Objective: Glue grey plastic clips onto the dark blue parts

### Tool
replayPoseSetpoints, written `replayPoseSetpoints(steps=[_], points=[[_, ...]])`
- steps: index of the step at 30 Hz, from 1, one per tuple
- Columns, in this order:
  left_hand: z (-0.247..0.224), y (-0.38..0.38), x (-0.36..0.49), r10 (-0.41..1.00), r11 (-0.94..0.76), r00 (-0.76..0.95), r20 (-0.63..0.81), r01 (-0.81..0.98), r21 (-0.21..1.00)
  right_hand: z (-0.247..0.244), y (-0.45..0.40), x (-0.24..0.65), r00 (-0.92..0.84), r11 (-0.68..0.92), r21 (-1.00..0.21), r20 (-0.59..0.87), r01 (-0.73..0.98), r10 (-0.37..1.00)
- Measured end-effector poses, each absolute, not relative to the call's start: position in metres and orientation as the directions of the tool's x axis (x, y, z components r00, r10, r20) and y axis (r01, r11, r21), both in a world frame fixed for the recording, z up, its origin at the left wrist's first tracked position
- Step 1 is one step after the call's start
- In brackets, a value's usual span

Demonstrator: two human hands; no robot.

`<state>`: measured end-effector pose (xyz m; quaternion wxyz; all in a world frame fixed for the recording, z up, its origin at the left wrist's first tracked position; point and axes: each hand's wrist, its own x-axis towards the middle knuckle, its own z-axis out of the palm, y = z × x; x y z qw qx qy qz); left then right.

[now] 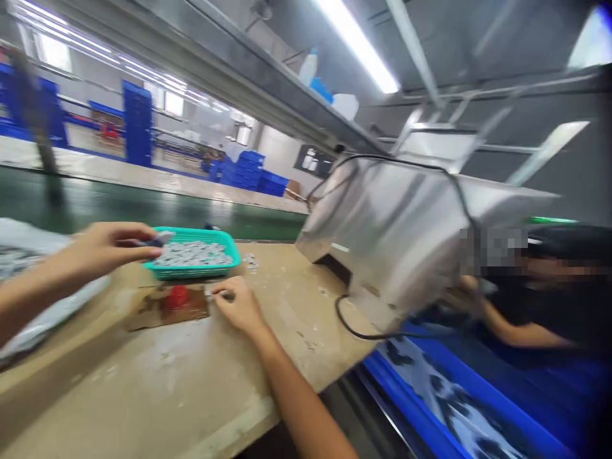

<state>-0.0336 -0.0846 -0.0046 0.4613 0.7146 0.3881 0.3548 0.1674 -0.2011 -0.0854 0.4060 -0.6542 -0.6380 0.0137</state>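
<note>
My left hand (108, 248) is raised at the left rim of a teal plastic basket (195, 274). Its thumb and fingers pinch a small dark piece with a greyish-white part (165, 237), blurred by motion. Many small flat whitish pieces (196, 254) fill the basket. My right hand (241, 303) rests just in front of the basket with thumb and fingertips pressed together; a tiny pale bit shows at their tips, too small to name. Beside those fingertips lies a brown cardboard piece (194, 305) with a red cap-like part (178, 297) on it.
Some loose whitish bits (251, 260) lie on the tan worktop (191, 382). A clear plastic bag (29, 255) is at left. A metal machine housing (382, 236) with a black cable stands at right. Beyond it, a co-worker (549, 306) sits by a blue tray (430, 408). A green belt (119, 197) runs behind.
</note>
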Motion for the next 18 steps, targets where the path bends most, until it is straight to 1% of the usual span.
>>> replayPoseSetpoints(steps=[1, 2, 7, 12, 18], points=[[-0.004, -0.085, -0.033, 0.837, -0.294, 0.516, 0.183, 0.141, 0.946, -0.085, -0.2, 0.168, 0.168, 0.169, -0.549, 0.51, 0.818, 0.843], [-0.005, -0.084, -0.032, 0.805, -0.277, 0.56, 0.194, 0.067, 0.958, -0.085, -0.198, 0.17, 0.148, 0.196, -0.55, 0.518, 0.812, 0.842], [-0.014, -0.072, -0.034, 0.812, -0.182, 0.56, 0.166, -0.028, 0.983, -0.09, -0.184, 0.178, 0.047, 0.272, -0.516, 0.523, 0.812, 0.851], [-0.02, -0.076, -0.027, 0.82, -0.159, 0.55, 0.158, -0.046, 0.986, -0.093, -0.182, 0.174, 0.003, 0.265, -0.459, 0.504, 0.848, 0.864], [-0.024, -0.078, -0.023, 0.796, -0.171, 0.58, 0.171, -0.056, 0.984, -0.094, -0.181, 0.174, -0.002, 0.257, -0.427, 0.512, 0.867, 0.859]])
